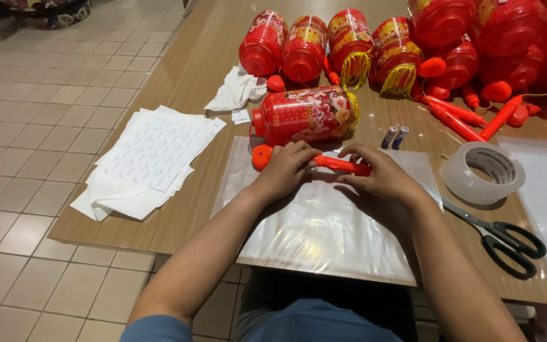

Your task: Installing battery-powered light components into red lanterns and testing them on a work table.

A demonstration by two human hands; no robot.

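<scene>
Tiled floor [45, 95] at left, wooden tabletop [191, 69] running up the frame. Clear plastic sheet [324, 228] lies on the near edge, directly under both hands. Left hand [284, 170] wraps the orange-red plastic handle stick [342, 165] near its round cap end [261, 156]; grip closed on it. Right hand [381, 174] pinches the other end of the same stick, fingers curled over it, grip also closed. Stick lies roughly level, w/ both hands touching it, just above the sheet.

Just behind the hands: red floral lantern [305, 114] lying on its side, yellow tassel fringe at its right end. Two AA batteries [395, 137] just right of it. Further back, row of similar red lanterns [324, 44] plus spare orange sticks [457, 117]. Crumpled white tissue [238, 90] near them.

Left: stack of white sticker sheets [150, 158]. Right: clear tape roll [484, 172], black-handled scissors [501, 237] beside it, blades shut.
</scene>
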